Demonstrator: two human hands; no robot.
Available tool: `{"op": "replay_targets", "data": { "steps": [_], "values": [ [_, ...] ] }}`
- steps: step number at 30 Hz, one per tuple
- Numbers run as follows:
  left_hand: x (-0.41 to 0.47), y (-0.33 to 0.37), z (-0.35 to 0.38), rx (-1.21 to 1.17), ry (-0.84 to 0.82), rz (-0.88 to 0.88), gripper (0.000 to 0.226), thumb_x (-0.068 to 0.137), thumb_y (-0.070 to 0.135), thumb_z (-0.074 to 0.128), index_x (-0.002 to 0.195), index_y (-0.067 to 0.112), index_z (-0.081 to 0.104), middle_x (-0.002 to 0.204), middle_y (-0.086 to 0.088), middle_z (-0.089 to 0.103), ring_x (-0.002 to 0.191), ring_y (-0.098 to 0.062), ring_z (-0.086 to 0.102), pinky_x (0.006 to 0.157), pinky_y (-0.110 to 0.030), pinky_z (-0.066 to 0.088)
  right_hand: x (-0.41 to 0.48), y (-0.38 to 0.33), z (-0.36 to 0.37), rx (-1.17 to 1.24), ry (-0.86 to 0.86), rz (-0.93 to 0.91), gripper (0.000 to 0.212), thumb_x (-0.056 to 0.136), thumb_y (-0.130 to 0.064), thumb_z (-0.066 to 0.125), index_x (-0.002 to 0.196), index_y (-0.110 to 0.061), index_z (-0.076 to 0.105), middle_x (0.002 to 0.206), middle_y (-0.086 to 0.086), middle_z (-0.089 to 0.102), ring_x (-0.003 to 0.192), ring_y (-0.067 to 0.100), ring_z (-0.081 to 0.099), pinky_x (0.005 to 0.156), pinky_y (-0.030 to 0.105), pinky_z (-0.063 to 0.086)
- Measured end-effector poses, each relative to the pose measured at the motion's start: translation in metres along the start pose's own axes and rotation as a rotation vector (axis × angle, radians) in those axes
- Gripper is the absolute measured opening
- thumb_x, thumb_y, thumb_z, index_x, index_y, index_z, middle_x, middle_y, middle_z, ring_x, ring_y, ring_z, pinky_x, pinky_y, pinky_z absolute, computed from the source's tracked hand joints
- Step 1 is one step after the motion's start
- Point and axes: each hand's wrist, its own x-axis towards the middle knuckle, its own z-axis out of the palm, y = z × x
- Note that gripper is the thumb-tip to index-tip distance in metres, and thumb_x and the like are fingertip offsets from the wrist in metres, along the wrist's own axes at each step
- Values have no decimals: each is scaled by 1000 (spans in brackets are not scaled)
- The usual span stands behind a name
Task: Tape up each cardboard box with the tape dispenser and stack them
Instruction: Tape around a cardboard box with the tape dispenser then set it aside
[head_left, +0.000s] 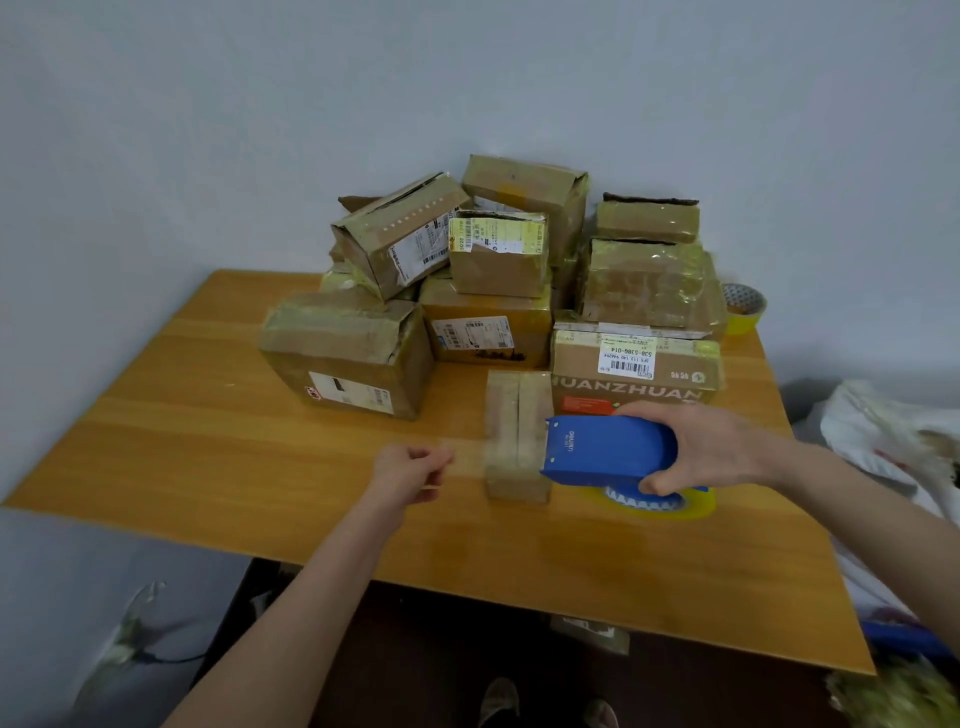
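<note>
Toward the left edge of the wooden table (156, 441) a large box (348, 353) sits with crumpled, taped flaps and a label on its front. Nearer the front edge, the left hand (410, 470) has its fingers curled in, thumb and forefinger pinching the end of a clear strip of tape (462, 460). The strip is blurred and runs right to the small box (517, 436) at mid-table. Behind it, a pile of boxes (498, 249) fills the back edge against the wall, several tilted and resting on others. It blocks the way to the far side.

The blue tape dispenser (610, 452) touches the small box's right side, its yellowish roll hanging below. The right hand (711, 447) grips the dispenser from above, fingers wrapped round its body. Just behind stands a printed box (636, 374) with more boxes stacked on it. A spare tape roll (745, 306) sits at the back right corner. A white bag (893, 431) lies past the right edge.
</note>
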Motion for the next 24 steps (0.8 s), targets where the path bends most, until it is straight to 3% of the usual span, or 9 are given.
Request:
{"op": "replay_targets", "data": {
  "steps": [4,8,16,19,24],
  "values": [
    [0,-4,13,14,16,-4,15,88,20,69,86,5,70,66,-1,58,61,-10,55,48,-18,49,-1,8,4,-18,-10,27,73,54,-63,61,122,-55,35,103,-21,58,87,4,59,72,24,51],
    [2,-8,18,10,32,-5,16,88,18,69,88,1,70,66,-1,58,61,-11,53,47,-17,49,1,13,10,-13,-14,26,68,62,-52,70,121,-53,35,104,-19,59,89,8,60,77,32,55],
    [12,-13,25,11,50,-32,13,87,18,71,83,6,68,69,-1,59,63,-11,53,48,-18,48,11,23,14,-8,-35,62,67,66,-44,74,121,-50,38,102,-17,59,89,8,60,75,30,54],
    [16,-18,29,26,59,-38,15,88,18,70,75,11,65,70,-1,60,63,-12,52,50,-20,49,17,24,20,10,-52,93,68,66,-44,75,124,-47,39,107,-14,59,94,10,59,83,37,54],
    [23,-20,30,83,66,-39,15,88,21,69,80,10,66,75,-2,61,64,-12,52,51,-21,47,25,24,32,17,-70,131,71,69,-43,76,131,-44,40,109,-13,58,98,13,57,87,38,52]
  ]
}}
